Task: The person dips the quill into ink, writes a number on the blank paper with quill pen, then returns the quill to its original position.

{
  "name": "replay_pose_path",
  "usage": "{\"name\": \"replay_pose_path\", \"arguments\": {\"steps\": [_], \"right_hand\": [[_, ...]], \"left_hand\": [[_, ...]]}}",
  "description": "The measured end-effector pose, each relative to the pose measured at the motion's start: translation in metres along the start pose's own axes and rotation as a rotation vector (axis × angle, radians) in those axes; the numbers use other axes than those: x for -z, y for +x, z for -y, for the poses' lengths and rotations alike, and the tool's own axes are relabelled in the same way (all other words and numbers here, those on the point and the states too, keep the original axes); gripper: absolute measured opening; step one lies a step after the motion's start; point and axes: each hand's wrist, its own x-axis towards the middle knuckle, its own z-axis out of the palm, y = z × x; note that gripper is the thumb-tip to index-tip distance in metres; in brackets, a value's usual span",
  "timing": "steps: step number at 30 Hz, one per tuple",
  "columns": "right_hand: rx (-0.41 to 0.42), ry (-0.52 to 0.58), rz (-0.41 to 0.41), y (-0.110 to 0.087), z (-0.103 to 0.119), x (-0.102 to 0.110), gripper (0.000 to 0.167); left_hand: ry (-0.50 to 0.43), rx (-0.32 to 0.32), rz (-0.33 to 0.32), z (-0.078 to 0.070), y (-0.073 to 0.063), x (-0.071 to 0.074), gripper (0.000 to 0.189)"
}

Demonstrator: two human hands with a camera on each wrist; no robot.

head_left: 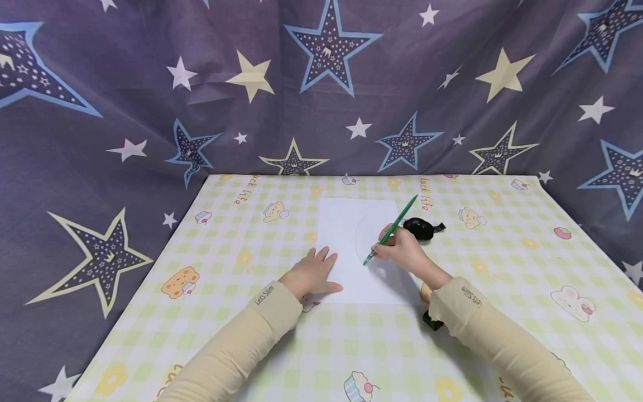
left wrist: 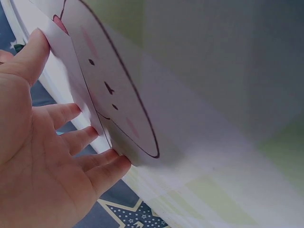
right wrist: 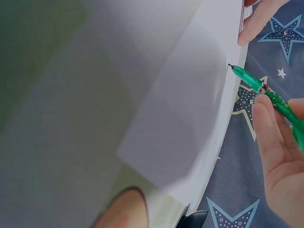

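Note:
A white sheet of paper [head_left: 337,220] lies on the table, with a thin curved line [head_left: 356,234] on its right half. My right hand [head_left: 402,248] pinches a slim green pen [head_left: 400,216] between thumb and fingers. The pen leans up to the right, its dark tip at the paper near the lower end of the curve. In the right wrist view the patterned green barrel [right wrist: 247,78] shows clearly. My left hand [head_left: 313,273], fingers spread, rests on the paper's lower left edge; the left wrist view shows its fingertips [left wrist: 116,166] touching the surface.
Just right of the right hand sits a rounded, glossy black object [head_left: 421,229] with a short tail. A small black piece [head_left: 432,320] shows beside the right cuff. A green-checked cloth [head_left: 281,352] with cartoon prints covers the table; a star-patterned curtain [head_left: 216,89] hangs behind.

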Motion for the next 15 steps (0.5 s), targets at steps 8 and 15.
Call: {"name": "replay_pose_path", "arguments": {"steps": [8, 15], "right_hand": [[0.013, 0.004, 0.013, -0.0030, -0.0022, 0.0016, 0.014], [0.012, 0.006, 0.022, -0.0034, -0.0039, 0.0024, 0.015]], "left_hand": [[-0.007, -0.001, 0.002, -0.0004, -0.0017, 0.0014, 0.082], [-0.006, 0.005, 0.005, -0.0010, -0.0021, 0.0019, 0.082]]}}
